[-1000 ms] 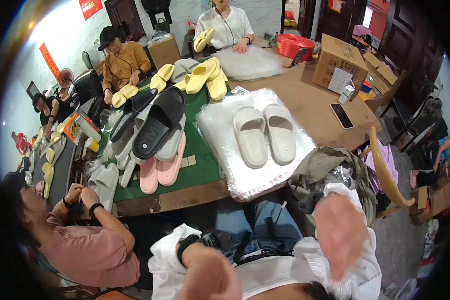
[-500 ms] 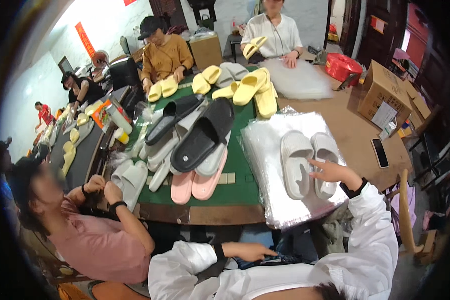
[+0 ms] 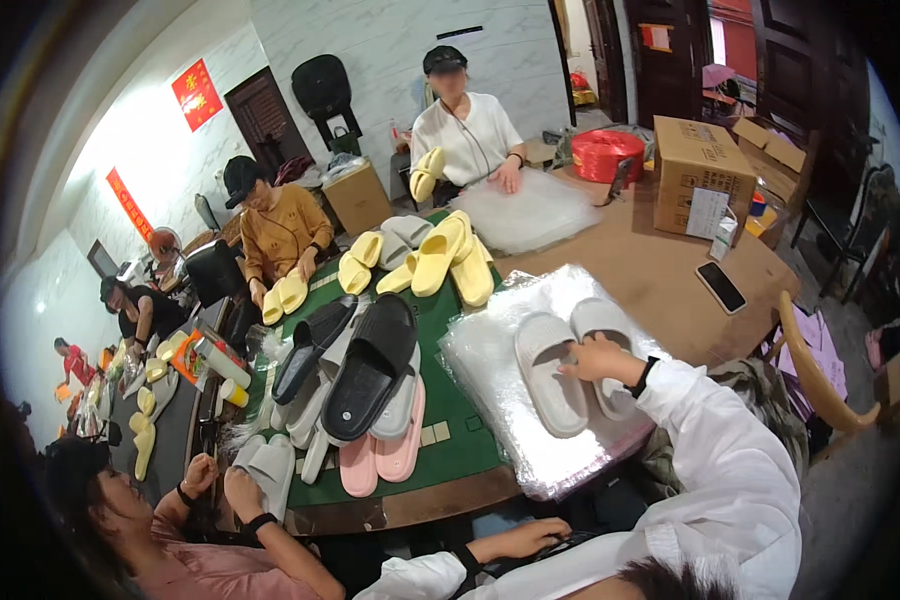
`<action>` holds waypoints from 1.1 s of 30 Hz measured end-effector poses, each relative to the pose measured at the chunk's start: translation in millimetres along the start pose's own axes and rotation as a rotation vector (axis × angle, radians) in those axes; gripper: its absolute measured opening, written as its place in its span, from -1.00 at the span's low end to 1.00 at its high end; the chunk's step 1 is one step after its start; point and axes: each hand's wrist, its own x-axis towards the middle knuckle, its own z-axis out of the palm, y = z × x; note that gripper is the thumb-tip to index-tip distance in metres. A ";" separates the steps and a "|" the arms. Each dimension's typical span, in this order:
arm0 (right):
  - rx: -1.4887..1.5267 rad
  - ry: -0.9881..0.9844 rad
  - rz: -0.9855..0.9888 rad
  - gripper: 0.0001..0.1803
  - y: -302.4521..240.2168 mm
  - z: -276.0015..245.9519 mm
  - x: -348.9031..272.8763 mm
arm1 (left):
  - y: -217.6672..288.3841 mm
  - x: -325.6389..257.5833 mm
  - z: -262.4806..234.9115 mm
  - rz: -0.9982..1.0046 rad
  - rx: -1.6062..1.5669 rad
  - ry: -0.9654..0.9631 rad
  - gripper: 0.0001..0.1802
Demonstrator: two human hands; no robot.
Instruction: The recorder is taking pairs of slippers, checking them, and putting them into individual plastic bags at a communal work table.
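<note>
My right hand is at a pair of light grey slide slippers lying on a stack of clear plastic bags. Its bent fingers close on the inner strap edge of the left slipper, while the palm covers part of the right slipper. Low in front of the table edge, my left hand rests over my lap with its fingers loosely stretched and nothing seen in them. Left of the bags, a pile of slippers has a black slipper on top and pink slippers underneath.
Yellow slippers lie farther back on the green mat. A phone, a cardboard box and a red roll are on the right. Several co-workers sit around; one in pink is close on my left.
My view has shifted, so the table sits lower and farther left. My right hand's fingers have bent onto the slipper; my left hand's pointing finger has relaxed. The slippers remain on the bags.
</note>
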 end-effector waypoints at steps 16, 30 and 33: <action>0.332 0.383 -0.226 -0.53 -16.7 -23.0 -64.1 | 106.9 71.0 -31.3 0.070 0.717 0.501 -0.53; 0.752 0.267 -0.277 -0.39 91.1 12.1 -161.9 | 24.1 107.9 -44.3 -0.309 1.096 0.795 -0.46; 0.793 0.166 -0.406 -0.45 68.6 4.8 -166.8 | 37.4 106.9 -48.0 -0.309 1.040 0.811 -0.41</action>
